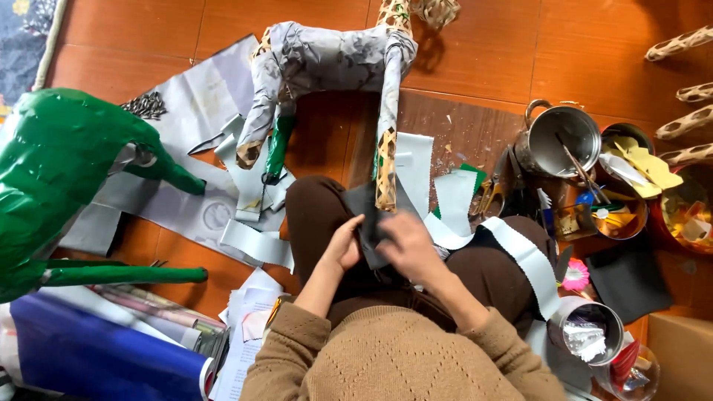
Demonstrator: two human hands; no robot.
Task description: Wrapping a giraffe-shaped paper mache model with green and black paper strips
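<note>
A dark grey sheet [369, 223] lies on the person's lap, just below a woven animal frame's leg [385, 169]. The left hand [343, 245] pinches its left edge; the right hand [407, 243] presses on it, fingers curled, seemingly gripping. White strips [520, 256] drape the right knee. A metal pot [558, 139] stands on the floor [475, 52] beyond.

Person seated on the floor, both hands over the lap. Left hand [343, 245] and right hand [405, 245] both grip a dark grey paper piece [369, 223]. The piece touches the lower end of a woven bamboo leg [386, 167] of a paper-covered animal frame [327, 63]. Green-wrapped animal figure [59, 171] lies at left. Steel pot [561, 141] stands at right, scissors [492, 189] just beside it. White paper strips [520, 256] lie across the knee.
</note>
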